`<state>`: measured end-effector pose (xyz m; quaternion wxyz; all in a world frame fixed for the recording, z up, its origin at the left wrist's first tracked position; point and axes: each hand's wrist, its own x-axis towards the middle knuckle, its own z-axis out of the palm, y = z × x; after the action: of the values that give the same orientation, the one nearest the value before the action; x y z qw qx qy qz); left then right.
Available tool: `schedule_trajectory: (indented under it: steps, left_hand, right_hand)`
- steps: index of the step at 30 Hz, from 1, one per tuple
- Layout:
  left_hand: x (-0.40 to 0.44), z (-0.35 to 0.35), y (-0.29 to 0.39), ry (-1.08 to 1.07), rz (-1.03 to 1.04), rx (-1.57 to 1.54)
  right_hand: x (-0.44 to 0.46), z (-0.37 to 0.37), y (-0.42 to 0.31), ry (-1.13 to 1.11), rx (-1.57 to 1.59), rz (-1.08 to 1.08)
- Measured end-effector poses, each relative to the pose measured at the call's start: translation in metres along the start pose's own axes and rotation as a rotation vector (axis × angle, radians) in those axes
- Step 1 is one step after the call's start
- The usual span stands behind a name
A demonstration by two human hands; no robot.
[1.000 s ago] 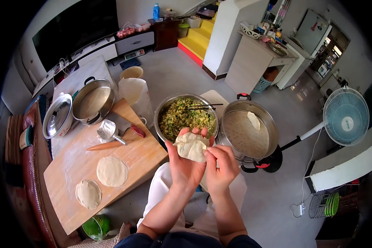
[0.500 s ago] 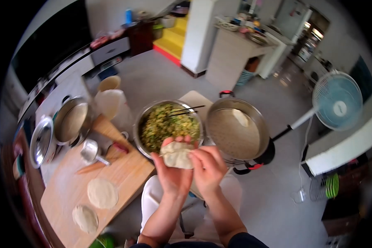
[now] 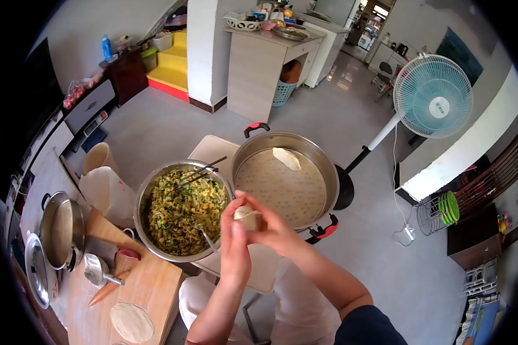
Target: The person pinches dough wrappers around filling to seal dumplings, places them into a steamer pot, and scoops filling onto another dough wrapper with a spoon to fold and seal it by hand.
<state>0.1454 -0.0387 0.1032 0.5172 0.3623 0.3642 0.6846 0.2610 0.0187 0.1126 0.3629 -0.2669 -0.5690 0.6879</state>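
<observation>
Between my two hands sits a filled dough dumpling (image 3: 247, 218), pale and plump, mostly covered by the fingers. My left hand (image 3: 234, 244) cups it from the left, fingers pointing up. From the other side my right hand (image 3: 273, 229) presses round it. Both hands hover over the gap between a steel bowl (image 3: 140, 198) of chopped green and yellow filling (image 3: 181, 215) and a wide steamer pot (image 3: 335, 172). Chopsticks (image 3: 200, 170) and a metal spoon (image 3: 206, 237) rest in the bowl. One finished dumpling (image 3: 286, 159) lies on the perforated steamer plate (image 3: 282, 192).
At lower left, a wooden board (image 3: 158, 279) bears a flat dough round (image 3: 131, 322), a rolling pin (image 3: 102, 293) and a metal scoop (image 3: 96, 270). Left of it stand a pot (image 3: 60, 230) and a lid (image 3: 36, 270). A standing fan (image 3: 433, 95) is at right.
The view has swung right and the hands now sit nearer the steamer pot. The dumpling, earlier open to view on the left palm with the right fingers at its edge, is now enclosed by both hands.
</observation>
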Motion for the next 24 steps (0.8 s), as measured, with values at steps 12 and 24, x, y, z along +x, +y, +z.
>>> schedule_trajectory:
  steps: [12,24]
  left_hand:
    - [0.066,-0.076,-0.012,0.268,0.143,0.242]
    - [0.078,-0.117,0.022,0.460,0.232,0.163]
  right_hand:
    - [0.035,-0.205,-0.009,0.631,-0.478,0.474]
    - [0.078,-0.243,0.041,0.688,-1.750,0.751]
